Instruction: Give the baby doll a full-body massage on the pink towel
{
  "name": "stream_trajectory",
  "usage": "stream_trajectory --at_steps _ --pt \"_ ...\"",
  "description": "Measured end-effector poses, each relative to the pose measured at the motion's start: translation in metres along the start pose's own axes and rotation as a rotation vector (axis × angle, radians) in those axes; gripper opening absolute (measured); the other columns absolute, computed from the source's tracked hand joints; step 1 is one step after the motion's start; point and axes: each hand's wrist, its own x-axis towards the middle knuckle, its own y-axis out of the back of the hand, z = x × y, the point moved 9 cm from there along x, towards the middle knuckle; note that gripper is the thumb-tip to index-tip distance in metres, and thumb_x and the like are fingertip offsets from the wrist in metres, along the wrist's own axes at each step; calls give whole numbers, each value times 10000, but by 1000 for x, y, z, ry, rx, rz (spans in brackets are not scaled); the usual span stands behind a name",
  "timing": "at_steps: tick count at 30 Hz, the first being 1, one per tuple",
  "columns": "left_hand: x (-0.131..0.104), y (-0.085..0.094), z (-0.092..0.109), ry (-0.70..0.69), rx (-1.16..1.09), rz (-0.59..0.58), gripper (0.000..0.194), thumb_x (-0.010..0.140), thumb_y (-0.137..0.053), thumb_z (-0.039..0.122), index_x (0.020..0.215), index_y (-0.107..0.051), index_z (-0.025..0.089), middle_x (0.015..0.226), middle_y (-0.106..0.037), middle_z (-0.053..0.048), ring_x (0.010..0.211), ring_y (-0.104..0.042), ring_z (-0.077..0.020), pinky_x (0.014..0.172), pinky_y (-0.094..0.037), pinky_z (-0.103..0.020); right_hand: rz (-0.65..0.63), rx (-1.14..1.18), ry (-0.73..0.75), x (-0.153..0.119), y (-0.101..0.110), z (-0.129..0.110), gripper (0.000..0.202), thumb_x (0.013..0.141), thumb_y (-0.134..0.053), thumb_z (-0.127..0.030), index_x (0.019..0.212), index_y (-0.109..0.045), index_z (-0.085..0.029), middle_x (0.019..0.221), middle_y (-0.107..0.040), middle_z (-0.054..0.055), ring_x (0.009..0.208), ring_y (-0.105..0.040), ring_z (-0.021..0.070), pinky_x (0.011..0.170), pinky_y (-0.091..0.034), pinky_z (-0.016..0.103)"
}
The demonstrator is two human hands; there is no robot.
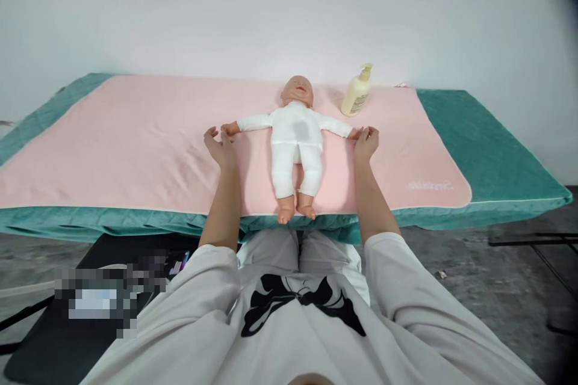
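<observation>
"Where is the doll [295, 150] in relation to the two hands?"

"Between them. It lies on its back on the pink mat [135, 150], its head [298, 93] at the far side and its feet [295, 207] toward the person, reaching over the mat's near edge."

"And its arms?"

"Spread wide, one toward each hand. The left hand [220, 147] is at one small doll hand [230, 128], the right hand [367, 144] at the other."

"How open are they?"

"Both are partly curled, fingers bent, thumbs toward the doll. They look to be at or just beside its hands; I can't tell whether either really grips."

"What does the doll wear?"

"A white suit [283, 153] with a grey patch [302, 131] on the front."

"Anything else close by?"

"A cream pump bottle [356, 97] stands on the mat, beyond the right hand and apart from the doll's head. Green padded fabric [487, 144] shows under the mat."
</observation>
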Motion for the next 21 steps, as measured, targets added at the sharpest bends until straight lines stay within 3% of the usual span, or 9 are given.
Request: stream_trajectory --at_steps 3,7,12,16,21 --pt "-32 19 16 -106 25 13 203 1002 -486 265 1157 -543 147 1172 -589 -95 686 -578 -64 703 -483 -200 30 2 -15 1 2 1 285 965 -393 -298 1122 -573 -143 1141 -633 132 1085 -619 215 1025 -463 416" --pt "-86 41 32 -142 -33 -28 224 993 -508 351 1094 -569 161 1115 -610 -69 676 -548 -59 651 -437 -193 28 2 -28 0 2 1 284 966 -399 -289 1142 -562 -136 1154 -635 138 1079 -621 214 1024 -463 424" --pt "-153 66 31 -132 -63 -90 299 999 -496 426 1080 -603 158 972 -615 -42 659 -510 -71 625 -418 -198 19 10 -30 0 1 1 270 967 -387 -275 1129 -551 -135 1144 -635 135 1051 -622 207 1013 -468 417" --pt "-199 71 24 -146 -126 -223 359 999 -470 494 1127 -568 173 935 -571 -37 653 -483 -90 623 -424 -224 13 -4 -38 0 2 0 233 973 -383 -273 1102 -539 -157 1116 -622 110 1068 -614 202 1026 -458 415" --pt "-239 63 27 -261 -128 -404 534 933 -525 589 1278 -466 186 846 -551 -12 619 -498 -111 577 -415 -234 -27 -88 -80 0 1 -2 207 1003 -367 -242 1149 -493 -166 1125 -612 106 1077 -595 190 1023 -437 397"
